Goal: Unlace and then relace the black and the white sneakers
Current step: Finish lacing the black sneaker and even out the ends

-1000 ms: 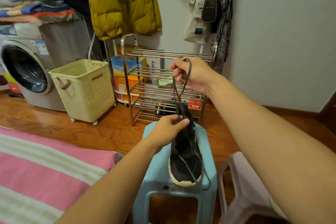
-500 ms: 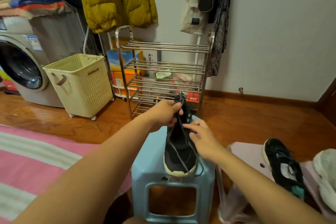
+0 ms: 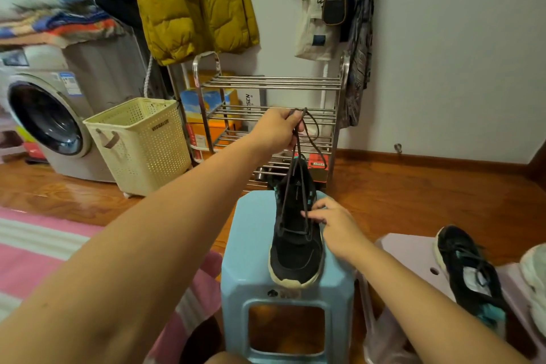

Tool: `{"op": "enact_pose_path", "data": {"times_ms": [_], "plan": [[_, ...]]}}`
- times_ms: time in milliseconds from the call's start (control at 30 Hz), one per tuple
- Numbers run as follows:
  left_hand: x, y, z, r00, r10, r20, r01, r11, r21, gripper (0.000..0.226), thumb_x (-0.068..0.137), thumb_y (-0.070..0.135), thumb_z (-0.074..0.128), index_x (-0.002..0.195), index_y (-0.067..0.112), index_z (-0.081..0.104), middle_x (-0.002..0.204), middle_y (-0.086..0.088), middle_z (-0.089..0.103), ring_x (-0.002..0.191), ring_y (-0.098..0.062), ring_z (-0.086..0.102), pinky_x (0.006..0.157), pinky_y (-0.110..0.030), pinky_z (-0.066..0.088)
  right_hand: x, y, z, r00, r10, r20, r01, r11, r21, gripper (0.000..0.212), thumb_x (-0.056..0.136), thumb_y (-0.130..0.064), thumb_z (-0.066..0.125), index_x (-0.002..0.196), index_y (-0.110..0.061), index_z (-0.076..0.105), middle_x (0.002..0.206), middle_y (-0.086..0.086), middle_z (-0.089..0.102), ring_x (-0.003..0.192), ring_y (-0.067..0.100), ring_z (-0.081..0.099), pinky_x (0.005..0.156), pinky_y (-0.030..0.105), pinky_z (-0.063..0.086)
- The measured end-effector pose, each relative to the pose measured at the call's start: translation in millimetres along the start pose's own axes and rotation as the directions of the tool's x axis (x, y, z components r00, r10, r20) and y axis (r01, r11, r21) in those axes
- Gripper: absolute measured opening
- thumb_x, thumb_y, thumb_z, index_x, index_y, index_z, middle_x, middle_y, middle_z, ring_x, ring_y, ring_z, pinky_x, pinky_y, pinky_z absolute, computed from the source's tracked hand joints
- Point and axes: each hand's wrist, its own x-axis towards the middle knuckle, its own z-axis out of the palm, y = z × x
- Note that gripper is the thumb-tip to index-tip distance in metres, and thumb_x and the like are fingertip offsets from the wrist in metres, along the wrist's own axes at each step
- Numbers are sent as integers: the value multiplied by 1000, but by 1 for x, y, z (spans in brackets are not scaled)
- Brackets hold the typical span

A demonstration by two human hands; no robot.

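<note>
We see the black sneaker (image 3: 296,242) toe-toward-us on the blue stool (image 3: 251,275), our left hand (image 3: 276,131) raised with its fingers curled round the lace (image 3: 288,183) (both strands drawn taut), while our right hand (image 3: 336,223) pinches the lace at the eyelets.

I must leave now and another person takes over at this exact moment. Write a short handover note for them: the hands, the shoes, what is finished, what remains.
Left hand: raised above the stool, grips the dark lace and pulls it up taut.
Right hand: fingers pinch the lace at the eyelets on the shoe's right side.
Black sneaker: on the blue stool, toe toward the person, laced only through the lowest eyelets.
Second black sneaker: on the pale stool at right, its lace in place.
White sneaker: at the right edge, mostly cut off.
Done: cannot tell unlacing from relacing.
Left: finish this shoe, then the others.
</note>
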Motion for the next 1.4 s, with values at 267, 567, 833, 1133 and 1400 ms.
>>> {"op": "enact_pose_path", "data": {"times_ms": [267,567,833,1133,1400], "plan": [[-24,1,-13,995,-31,98,29,999,20,39,109,33,43,108,5,71,88,-4,62,74,-15,55,68,-27,51,-9,-42,-21,993,90,73,-109,939,325,10,95,-20,67,101,-15,73,106,2,62,103,15,60,87,24,43],[-65,-24,-83,897,-242,-369,253,967,-18,17,104,12,49,107,2,61,79,-7,58,69,-20,60,57,-28,49,-2,-61,-129,888,454,-75,-112,371,922,11,104,-18,51,101,-11,60,56,-7,35,44,7,29,49,23,34],[-145,-42,-44,982,-181,-57,164,962,-216,18,106,23,52,105,12,66,79,-3,62,47,-4,50,56,-28,53,-55,-72,-142,916,399,27,-248,514,821,19,107,-15,40,95,-11,54,51,-6,33,41,8,25,37,21,22],[-173,-96,83,939,-85,334,-21,953,302,33,107,28,47,95,8,71,70,7,58,62,-1,52,59,-18,40,-61,-58,-139,905,412,108,-137,42,990,23,106,-16,41,86,-14,52,51,-7,30,37,5,23,37,17,23],[-189,-118,52,980,-192,48,198,934,-297,25,105,24,51,100,16,74,97,-3,76,57,-9,55,48,-24,42,-46,16,-160,665,700,-259,-269,548,792,21,107,-28,42,95,-15,55,60,-4,31,41,8,25,37,21,19]]}}
